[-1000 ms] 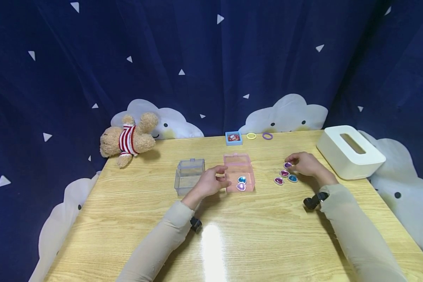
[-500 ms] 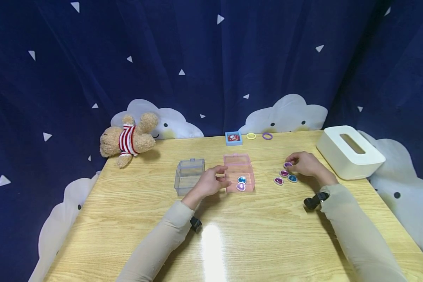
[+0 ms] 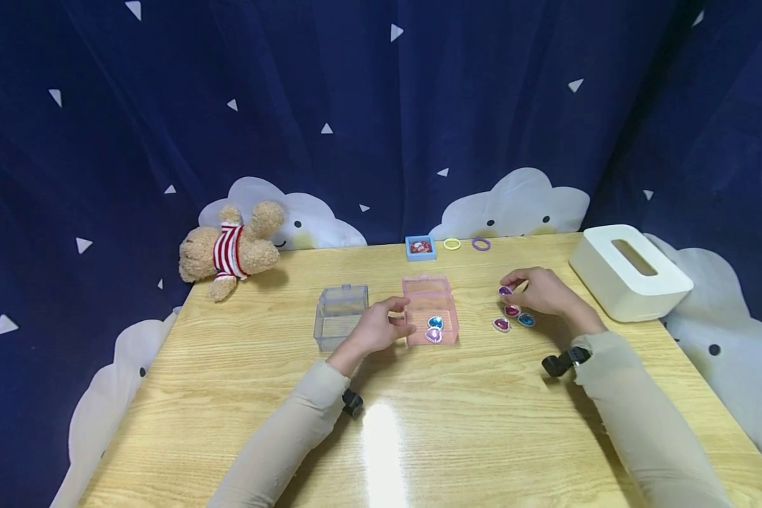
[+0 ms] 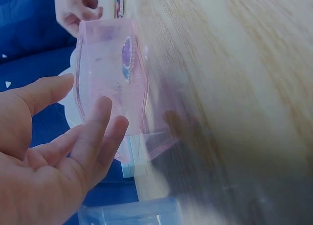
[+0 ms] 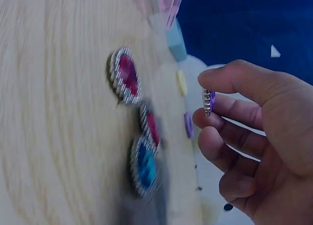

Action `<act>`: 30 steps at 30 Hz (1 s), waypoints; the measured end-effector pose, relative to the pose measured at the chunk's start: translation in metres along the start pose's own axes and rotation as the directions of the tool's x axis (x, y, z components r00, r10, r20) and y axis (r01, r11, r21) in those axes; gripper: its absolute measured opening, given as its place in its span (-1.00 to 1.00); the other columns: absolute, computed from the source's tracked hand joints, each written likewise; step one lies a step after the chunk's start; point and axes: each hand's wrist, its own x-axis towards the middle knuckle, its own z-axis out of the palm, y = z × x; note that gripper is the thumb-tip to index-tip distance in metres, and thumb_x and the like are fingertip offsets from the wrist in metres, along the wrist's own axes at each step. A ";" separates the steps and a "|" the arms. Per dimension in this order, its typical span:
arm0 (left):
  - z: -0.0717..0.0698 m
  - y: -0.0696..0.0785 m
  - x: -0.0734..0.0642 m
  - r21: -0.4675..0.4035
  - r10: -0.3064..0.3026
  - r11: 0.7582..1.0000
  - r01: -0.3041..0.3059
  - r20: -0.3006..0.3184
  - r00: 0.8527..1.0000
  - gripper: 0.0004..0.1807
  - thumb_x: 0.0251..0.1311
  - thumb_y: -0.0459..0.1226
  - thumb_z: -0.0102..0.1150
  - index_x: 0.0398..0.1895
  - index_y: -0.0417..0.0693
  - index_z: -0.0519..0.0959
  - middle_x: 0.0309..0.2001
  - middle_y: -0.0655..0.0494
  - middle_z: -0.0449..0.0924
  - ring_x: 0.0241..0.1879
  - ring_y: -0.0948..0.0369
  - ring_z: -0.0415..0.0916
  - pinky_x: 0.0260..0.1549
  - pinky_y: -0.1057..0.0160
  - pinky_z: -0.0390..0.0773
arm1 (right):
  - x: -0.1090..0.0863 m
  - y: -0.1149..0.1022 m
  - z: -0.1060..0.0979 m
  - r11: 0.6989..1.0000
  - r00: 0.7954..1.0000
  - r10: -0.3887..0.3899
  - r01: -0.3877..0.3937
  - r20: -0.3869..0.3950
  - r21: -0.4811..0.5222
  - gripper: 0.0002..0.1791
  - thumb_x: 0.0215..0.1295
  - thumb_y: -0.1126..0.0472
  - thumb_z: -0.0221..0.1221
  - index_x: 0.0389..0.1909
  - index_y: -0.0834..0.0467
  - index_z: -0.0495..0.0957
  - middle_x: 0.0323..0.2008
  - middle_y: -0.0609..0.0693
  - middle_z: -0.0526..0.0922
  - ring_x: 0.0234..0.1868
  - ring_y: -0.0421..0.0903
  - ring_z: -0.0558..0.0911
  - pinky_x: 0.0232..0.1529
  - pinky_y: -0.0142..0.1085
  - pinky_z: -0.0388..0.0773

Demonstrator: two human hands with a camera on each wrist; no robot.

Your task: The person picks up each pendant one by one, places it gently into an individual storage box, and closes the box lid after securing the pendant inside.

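Note:
My right hand (image 3: 541,291) pinches a purple heart-shaped gem (image 5: 209,102) with a silvery beaded rim between thumb and fingers, lifted off the table. Below it lie two magenta gems (image 5: 128,76) and a blue gem (image 5: 145,167). My left hand (image 3: 379,327), fingers spread and relaxed, stays at the left side of an open pink clear box (image 3: 452,326). Inside that box lie a blue gem (image 3: 435,322) and a lilac heart gem (image 3: 434,335). Left of it, partly behind the left hand, stands an open grey-blue clear box (image 3: 326,331).
A white tissue box (image 3: 631,282) stands at the right edge. Along the back are a small blue square box (image 3: 421,248), a yellow ring (image 3: 452,244) and a purple ring (image 3: 481,244). A teddy bear (image 3: 230,247) in a striped shirt lies at the back left.
My right hand has picked the purple gem up from the group and moved slightly left with it. The left hand has stayed where it was.

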 end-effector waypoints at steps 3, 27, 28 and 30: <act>-0.001 0.000 0.000 0.001 0.005 1.000 -0.005 0.002 1.000 -0.31 0.20 -0.24 0.38 0.42 -0.05 0.38 0.28 -0.13 0.49 0.10 0.02 0.64 -0.06 0.22 0.70 | -0.001 -0.015 -0.001 0.999 1.000 -0.029 0.028 0.005 0.028 -0.61 0.16 0.07 0.40 0.00 0.11 0.67 -0.16 0.04 0.71 -0.32 -0.10 0.56 -0.33 -0.31 0.48; 0.000 0.000 -0.001 -0.037 -0.010 0.999 0.010 0.002 1.000 -0.33 0.19 -0.27 0.37 0.40 -0.04 0.41 0.27 -0.15 0.49 0.12 0.00 0.63 -0.07 0.24 0.70 | 0.004 -0.097 0.024 0.942 0.944 -0.317 0.301 0.094 0.150 -0.64 0.13 0.25 0.39 -0.01 0.12 0.70 -0.16 -0.06 0.78 -0.36 -0.17 0.60 -0.33 -0.38 0.57; 0.000 0.000 -0.001 -0.038 -0.008 0.999 0.009 0.003 1.000 -0.32 0.19 -0.27 0.37 0.40 -0.05 0.40 0.27 -0.16 0.49 0.12 0.00 0.63 -0.07 0.24 0.70 | 0.005 -0.099 0.026 0.939 0.941 -0.324 0.307 0.098 0.152 -0.65 0.12 0.25 0.39 -0.02 0.12 0.70 -0.16 -0.06 0.78 -0.36 -0.18 0.60 -0.33 -0.40 0.56; 0.000 -0.001 0.000 -0.040 -0.006 0.999 0.006 0.005 1.000 -0.32 0.19 -0.27 0.37 0.40 -0.06 0.40 0.26 -0.16 0.49 0.12 0.00 0.63 -0.08 0.24 0.71 | 0.007 -0.101 0.032 0.936 0.935 -0.336 0.318 0.110 0.153 -0.65 0.12 0.24 0.39 -0.03 0.11 0.70 -0.17 -0.08 0.78 -0.39 -0.21 0.59 -0.34 -0.40 0.56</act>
